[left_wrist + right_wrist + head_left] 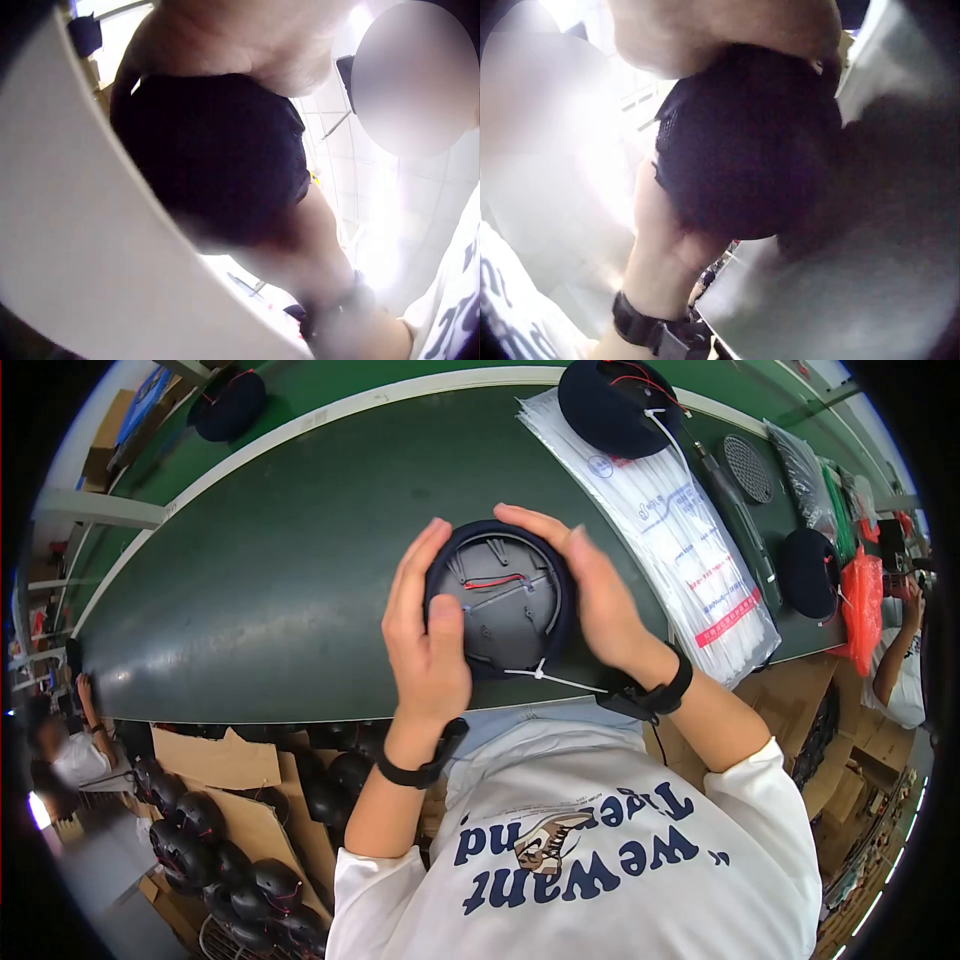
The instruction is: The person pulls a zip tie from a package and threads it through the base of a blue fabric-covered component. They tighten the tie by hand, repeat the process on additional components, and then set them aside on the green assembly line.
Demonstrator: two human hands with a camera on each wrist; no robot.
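Note:
Between both hands is a round dark housing wrapped in navy fabric, its grey inner side with a short red wire facing up in the head view. My left hand grips its left side, thumb over the near rim. My right hand curves round the right side, fingers at the far rim. A white cable tie sticks out from the near edge. In the wrist views the fabric side looks dark, with hands against it; its underside contact with the table is unclear.
A plastic bag of white cable ties lies to the right. Another navy housing sits at its far end. Beyond the bag lie a dark screwdriver-like tool, a round mesh cover and a red bag. Boxes of black shells stand below.

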